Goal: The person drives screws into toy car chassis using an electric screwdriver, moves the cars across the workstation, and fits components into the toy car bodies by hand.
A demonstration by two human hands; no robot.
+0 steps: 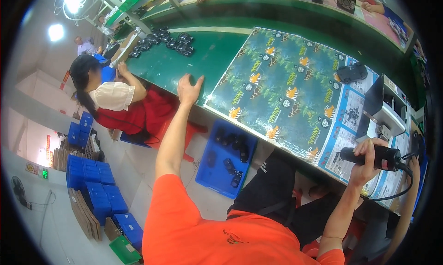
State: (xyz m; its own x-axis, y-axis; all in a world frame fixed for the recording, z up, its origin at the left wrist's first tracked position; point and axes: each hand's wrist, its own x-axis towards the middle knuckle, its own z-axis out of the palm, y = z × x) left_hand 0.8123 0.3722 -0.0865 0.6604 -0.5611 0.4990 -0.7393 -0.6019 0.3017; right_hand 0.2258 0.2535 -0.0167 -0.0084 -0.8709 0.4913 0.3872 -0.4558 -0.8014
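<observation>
One left hand [188, 92], fingers spread, rests at the near edge of the counter [210, 48], perhaps bracing; the right hand's [365, 162] fingers wrap a black tool [386, 158], likely for control.

Black cylindrical tool [386, 158] (corded); sideways

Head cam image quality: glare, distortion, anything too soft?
Head view: lamp at upper left blown out to white; head view: straight edges bow toward the rim, corners black; head view: left hand, right hand and black corded tool outlined clearly; head view: dark pieces at the far left too small for fine detail.
</observation>
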